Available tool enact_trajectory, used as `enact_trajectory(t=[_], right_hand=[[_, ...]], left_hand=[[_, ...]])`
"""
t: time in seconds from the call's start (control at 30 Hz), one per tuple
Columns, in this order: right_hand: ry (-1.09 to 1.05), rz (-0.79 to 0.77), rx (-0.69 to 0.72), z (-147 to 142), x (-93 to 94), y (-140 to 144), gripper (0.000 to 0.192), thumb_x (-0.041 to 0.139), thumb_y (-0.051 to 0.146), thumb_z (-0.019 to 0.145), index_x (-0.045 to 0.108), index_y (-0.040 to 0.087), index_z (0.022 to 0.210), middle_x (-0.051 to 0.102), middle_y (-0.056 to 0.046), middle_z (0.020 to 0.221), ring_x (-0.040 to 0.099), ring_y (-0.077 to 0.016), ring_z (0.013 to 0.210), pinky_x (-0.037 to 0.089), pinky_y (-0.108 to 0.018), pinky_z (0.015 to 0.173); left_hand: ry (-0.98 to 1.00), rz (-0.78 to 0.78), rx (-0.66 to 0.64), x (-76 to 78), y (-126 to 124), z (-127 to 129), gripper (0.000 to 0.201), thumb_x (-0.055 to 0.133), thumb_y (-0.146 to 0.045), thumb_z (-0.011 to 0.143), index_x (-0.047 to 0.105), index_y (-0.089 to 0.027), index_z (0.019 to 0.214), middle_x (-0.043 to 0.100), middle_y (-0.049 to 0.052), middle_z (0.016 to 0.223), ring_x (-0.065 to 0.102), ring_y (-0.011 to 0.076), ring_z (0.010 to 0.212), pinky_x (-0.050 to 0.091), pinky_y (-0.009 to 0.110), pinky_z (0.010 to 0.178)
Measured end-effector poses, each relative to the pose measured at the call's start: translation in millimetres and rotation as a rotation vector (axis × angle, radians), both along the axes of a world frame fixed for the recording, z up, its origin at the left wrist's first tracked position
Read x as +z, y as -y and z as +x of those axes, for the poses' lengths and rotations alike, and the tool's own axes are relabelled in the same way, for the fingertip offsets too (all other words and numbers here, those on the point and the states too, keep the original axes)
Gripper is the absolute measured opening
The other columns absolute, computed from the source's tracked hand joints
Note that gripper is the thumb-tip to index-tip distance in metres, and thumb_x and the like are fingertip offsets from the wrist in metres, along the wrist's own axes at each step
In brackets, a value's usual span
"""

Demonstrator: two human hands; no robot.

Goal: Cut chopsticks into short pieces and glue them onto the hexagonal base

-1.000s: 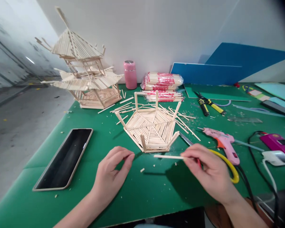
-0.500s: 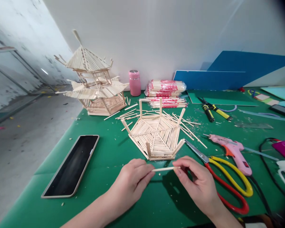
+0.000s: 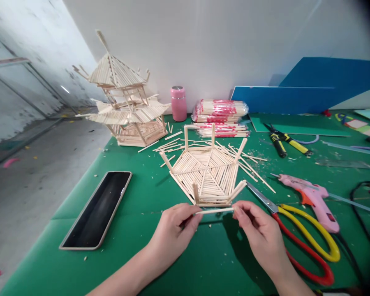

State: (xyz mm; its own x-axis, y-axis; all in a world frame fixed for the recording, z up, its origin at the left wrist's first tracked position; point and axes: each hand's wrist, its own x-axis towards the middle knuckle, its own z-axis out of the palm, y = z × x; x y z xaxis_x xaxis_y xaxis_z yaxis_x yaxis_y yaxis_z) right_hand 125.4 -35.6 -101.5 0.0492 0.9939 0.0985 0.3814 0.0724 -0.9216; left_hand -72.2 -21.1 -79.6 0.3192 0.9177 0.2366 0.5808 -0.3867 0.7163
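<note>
A short pale wooden stick [image 3: 216,211] lies level between my two hands. My left hand [image 3: 175,230] pinches its left end, and my right hand [image 3: 257,230] pinches its right end between thumb and fingertips. Just beyond the stick sits a six-sided base of wooden sticks [image 3: 206,174], with a short post rising at each corner. The held stick is close to the base's near edge; whether they touch I cannot tell. Loose sticks [image 3: 255,174] lie behind and beside the base.
A stick pagoda [image 3: 123,102] stands at the back left, a pink flask [image 3: 179,103] and wrapped stick bundles [image 3: 220,111] beside it. Phone [image 3: 97,211] left; scissors [image 3: 308,230], pink glue gun [image 3: 311,197] and pliers [image 3: 286,142] right. Blue boards [image 3: 283,100] lean behind.
Both hands have moved slightly forward with the stick, closer to the base's near edge. My right hand now grips nearer the stick's right tip, and the view has shifted a little.
</note>
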Motion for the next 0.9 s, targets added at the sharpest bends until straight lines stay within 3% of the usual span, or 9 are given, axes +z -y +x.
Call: enact_trajectory(t=[0.27,0.4,0.7,0.9], right_hand=[[0.135,0.147,-0.036,-2.9,-4.5,-1.2,0.013,0.049,0.03,0.084,0.059,0.021,0.083,0.06,0.0,0.067,0.054,-0.0132,0.056,0.045,-0.022,0.052],[0.157,0.227,-0.036,-2.8,-3.0,-2.2,0.008,0.051,0.023,0.083,0.059,0.022,0.085,0.061,-0.001,0.074,0.056,-0.0143,0.065,0.046,-0.023,0.059],[0.141,0.16,0.059,-1.1,-6.1,-2.9,0.012,0.049,0.023,0.085,0.06,0.02,0.08,0.056,-0.003,0.074,0.054,-0.0158,0.069,0.044,-0.027,0.062],[0.194,0.178,0.087,-1.4,-7.0,-2.1,0.013,0.049,0.023,0.085,0.06,0.019,0.08,0.057,-0.004,0.076,0.054,-0.0169,0.072,0.043,-0.031,0.066]], left_hand=[[-0.031,0.049,-0.075,-3.7,-1.7,-8.9,0.019,0.045,-0.016,0.085,0.063,-0.016,0.079,0.061,0.001,0.061,0.055,0.0121,0.057,0.044,0.022,0.055],[-0.066,0.133,-0.108,-10.8,-4.9,-10.8,0.017,0.046,-0.015,0.084,0.063,-0.016,0.081,0.059,0.002,0.061,0.053,0.0133,0.057,0.043,0.024,0.055],[-0.117,0.171,-0.105,-16.5,-3.3,-13.3,0.017,0.045,-0.016,0.084,0.061,-0.015,0.083,0.059,0.004,0.064,0.053,0.0144,0.058,0.043,0.026,0.055],[-0.233,0.238,-0.083,-14.5,1.1,-8.3,0.017,0.047,-0.017,0.083,0.062,-0.015,0.09,0.06,0.009,0.087,0.055,0.0199,0.079,0.043,0.034,0.069]])
